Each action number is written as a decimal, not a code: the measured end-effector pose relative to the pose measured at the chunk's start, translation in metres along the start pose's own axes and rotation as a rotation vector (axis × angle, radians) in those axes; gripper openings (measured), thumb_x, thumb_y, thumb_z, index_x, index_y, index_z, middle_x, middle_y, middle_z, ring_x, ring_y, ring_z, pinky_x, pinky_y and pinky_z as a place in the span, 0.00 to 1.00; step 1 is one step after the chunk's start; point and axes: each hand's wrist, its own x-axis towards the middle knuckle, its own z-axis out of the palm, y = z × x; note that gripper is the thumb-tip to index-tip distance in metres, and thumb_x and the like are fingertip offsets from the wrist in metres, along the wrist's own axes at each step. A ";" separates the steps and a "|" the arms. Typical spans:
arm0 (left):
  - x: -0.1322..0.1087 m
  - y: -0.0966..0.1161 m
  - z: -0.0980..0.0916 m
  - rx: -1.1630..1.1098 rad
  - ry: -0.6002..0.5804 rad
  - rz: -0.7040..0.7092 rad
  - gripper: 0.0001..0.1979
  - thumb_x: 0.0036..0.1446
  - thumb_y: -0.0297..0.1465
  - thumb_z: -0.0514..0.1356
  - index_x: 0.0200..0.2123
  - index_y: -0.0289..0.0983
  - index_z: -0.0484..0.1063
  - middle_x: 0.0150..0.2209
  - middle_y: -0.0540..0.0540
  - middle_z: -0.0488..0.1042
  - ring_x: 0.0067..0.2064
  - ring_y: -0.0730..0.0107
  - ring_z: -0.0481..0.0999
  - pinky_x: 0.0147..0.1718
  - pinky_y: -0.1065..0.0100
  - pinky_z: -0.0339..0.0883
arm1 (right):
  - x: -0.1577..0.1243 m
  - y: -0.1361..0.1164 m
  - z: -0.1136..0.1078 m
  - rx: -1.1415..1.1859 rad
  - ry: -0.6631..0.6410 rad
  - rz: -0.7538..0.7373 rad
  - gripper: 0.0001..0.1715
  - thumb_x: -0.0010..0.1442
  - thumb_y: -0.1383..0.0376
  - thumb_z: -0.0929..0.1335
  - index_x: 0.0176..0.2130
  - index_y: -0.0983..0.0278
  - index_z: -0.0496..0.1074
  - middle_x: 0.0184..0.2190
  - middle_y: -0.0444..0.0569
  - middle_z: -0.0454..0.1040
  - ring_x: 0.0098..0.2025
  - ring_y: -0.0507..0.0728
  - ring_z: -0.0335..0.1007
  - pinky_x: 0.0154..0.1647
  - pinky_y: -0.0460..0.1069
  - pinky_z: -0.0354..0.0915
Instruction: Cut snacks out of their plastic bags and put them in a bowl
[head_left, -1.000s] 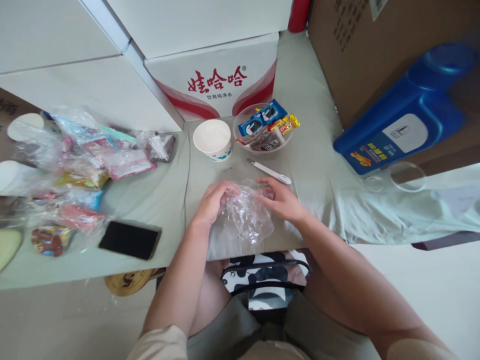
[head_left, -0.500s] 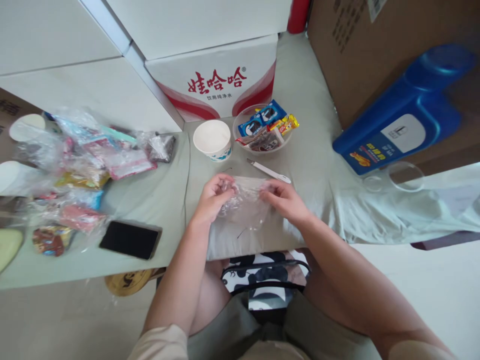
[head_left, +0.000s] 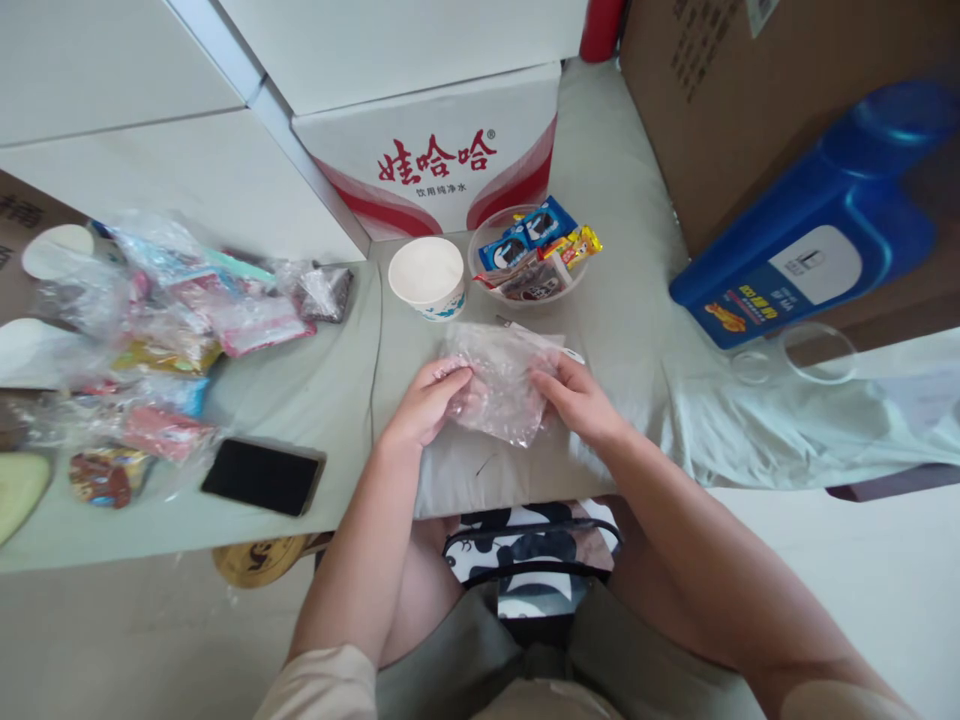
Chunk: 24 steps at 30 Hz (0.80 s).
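Observation:
A clear plastic bag (head_left: 504, 385), crinkled and see-through, is stretched between my two hands above the cloth-covered surface. My left hand (head_left: 431, 400) pinches its left side, thumb on top. On the bag's right side, my right hand (head_left: 574, 398) grips it the same way. Partly covered by the bag is a white utility knife (head_left: 571, 356). Behind the bag stand a white paper cup (head_left: 427, 285) and a clear round bowl (head_left: 529, 300) holding small packaged snacks (head_left: 529, 235). A thin dark strand (head_left: 482, 465) lies on the cloth in front.
Plastic-wrapped packets (head_left: 187, 310) pile up at the left, near a black phone (head_left: 262, 476). White boxes (head_left: 435, 160) wall off the back. At the right are a large blue bottle (head_left: 795, 230), a cardboard box (head_left: 720, 120) and a clear round lid (head_left: 817, 353).
The bag has been spread flatter and raised, its upper edge now over part of the knife. Both hands keep hold of it and have turned slightly.

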 end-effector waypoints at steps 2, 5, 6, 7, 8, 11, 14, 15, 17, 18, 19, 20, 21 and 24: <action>0.001 0.000 0.001 0.007 0.079 0.069 0.16 0.45 0.37 0.72 0.36 0.37 0.77 0.21 0.52 0.74 0.20 0.73 0.72 0.18 0.74 0.60 | 0.000 0.001 0.000 0.008 -0.025 0.018 0.23 0.56 0.49 0.73 0.45 0.58 0.68 0.20 0.39 0.71 0.21 0.53 0.66 0.24 0.49 0.63; 0.001 0.000 0.000 -0.037 0.103 0.128 0.16 0.45 0.35 0.71 0.39 0.39 0.77 0.19 0.55 0.69 0.18 0.75 0.67 0.17 0.73 0.58 | 0.000 0.002 0.000 0.046 0.008 -0.028 0.19 0.56 0.51 0.71 0.42 0.58 0.68 0.19 0.36 0.67 0.20 0.51 0.64 0.25 0.48 0.63; 0.000 0.000 -0.002 -0.061 0.090 0.134 0.15 0.44 0.35 0.71 0.38 0.40 0.76 0.20 0.55 0.69 0.18 0.75 0.67 0.17 0.73 0.58 | 0.000 0.002 0.001 0.081 0.040 -0.053 0.16 0.57 0.51 0.70 0.40 0.58 0.68 0.19 0.36 0.66 0.20 0.51 0.63 0.25 0.48 0.63; -0.001 0.001 -0.004 -0.085 0.070 0.139 0.14 0.43 0.35 0.71 0.35 0.39 0.76 0.20 0.54 0.70 0.19 0.74 0.68 0.17 0.71 0.60 | 0.001 0.002 0.001 0.128 0.067 -0.073 0.14 0.57 0.52 0.69 0.37 0.58 0.67 0.19 0.37 0.65 0.21 0.51 0.62 0.25 0.48 0.63; -0.002 0.002 -0.005 -0.106 0.053 0.153 0.13 0.42 0.35 0.71 0.32 0.39 0.74 0.21 0.52 0.71 0.20 0.72 0.68 0.18 0.70 0.61 | 0.001 0.002 0.001 0.178 0.079 -0.086 0.14 0.57 0.52 0.69 0.35 0.58 0.66 0.20 0.38 0.65 0.21 0.51 0.62 0.25 0.49 0.63; -0.002 0.004 -0.011 -0.114 0.008 0.222 0.15 0.48 0.45 0.66 0.24 0.39 0.71 0.23 0.47 0.71 0.24 0.66 0.72 0.23 0.63 0.68 | 0.002 0.001 -0.001 0.259 0.084 -0.125 0.15 0.58 0.50 0.66 0.30 0.58 0.65 0.23 0.43 0.66 0.25 0.53 0.63 0.27 0.50 0.63; 0.001 0.005 -0.013 -0.053 0.113 0.375 0.27 0.58 0.55 0.53 0.20 0.39 0.67 0.28 0.42 0.73 0.30 0.62 0.75 0.31 0.60 0.71 | 0.002 0.001 -0.003 0.100 0.237 -0.208 0.20 0.62 0.49 0.64 0.27 0.59 0.63 0.25 0.45 0.65 0.28 0.54 0.61 0.30 0.50 0.61; 0.003 0.004 -0.012 -0.023 0.188 0.446 0.26 0.59 0.54 0.54 0.19 0.40 0.66 0.31 0.42 0.73 0.33 0.63 0.76 0.33 0.61 0.72 | 0.002 0.002 -0.004 0.006 0.315 -0.215 0.19 0.62 0.50 0.66 0.27 0.59 0.63 0.25 0.44 0.63 0.28 0.53 0.59 0.31 0.50 0.59; 0.007 -0.001 -0.009 0.039 0.315 0.577 0.21 0.58 0.49 0.59 0.22 0.40 0.65 0.32 0.45 0.73 0.34 0.67 0.75 0.34 0.65 0.70 | 0.003 0.005 -0.003 -0.163 0.447 -0.204 0.13 0.57 0.54 0.70 0.32 0.59 0.66 0.25 0.41 0.63 0.28 0.53 0.56 0.31 0.50 0.57; 0.009 -0.004 -0.007 0.070 0.341 0.617 0.19 0.58 0.46 0.62 0.23 0.40 0.66 0.30 0.48 0.72 0.32 0.69 0.73 0.34 0.67 0.69 | 0.003 0.007 -0.002 -0.214 0.488 -0.205 0.12 0.55 0.57 0.71 0.36 0.58 0.67 0.27 0.41 0.64 0.28 0.53 0.56 0.32 0.50 0.57; 0.011 -0.007 -0.004 0.102 0.333 0.630 0.16 0.57 0.44 0.64 0.26 0.40 0.67 0.28 0.49 0.71 0.31 0.71 0.72 0.33 0.68 0.68 | 0.002 0.008 -0.001 -0.242 0.508 -0.221 0.15 0.54 0.59 0.72 0.41 0.58 0.67 0.29 0.41 0.66 0.29 0.53 0.57 0.33 0.50 0.58; 0.011 -0.011 0.000 0.129 0.295 0.621 0.15 0.56 0.43 0.66 0.28 0.40 0.69 0.28 0.50 0.71 0.30 0.71 0.72 0.32 0.68 0.68 | 0.002 0.009 0.001 -0.253 0.500 -0.252 0.18 0.54 0.61 0.71 0.44 0.58 0.67 0.32 0.42 0.68 0.31 0.53 0.59 0.35 0.50 0.59; 0.011 -0.014 0.004 0.145 0.235 0.602 0.15 0.55 0.44 0.68 0.31 0.40 0.71 0.29 0.50 0.73 0.32 0.71 0.74 0.33 0.69 0.68 | 0.001 0.009 0.003 -0.255 0.462 -0.288 0.18 0.54 0.61 0.71 0.45 0.58 0.67 0.34 0.43 0.69 0.32 0.54 0.61 0.37 0.51 0.60; 0.009 -0.020 0.017 0.128 0.025 0.530 0.24 0.48 0.47 0.74 0.43 0.41 0.74 0.44 0.44 0.80 0.45 0.65 0.79 0.43 0.66 0.72 | -0.005 0.007 0.011 -0.207 0.248 -0.333 0.13 0.57 0.60 0.70 0.41 0.58 0.66 0.36 0.45 0.71 0.35 0.54 0.64 0.39 0.51 0.62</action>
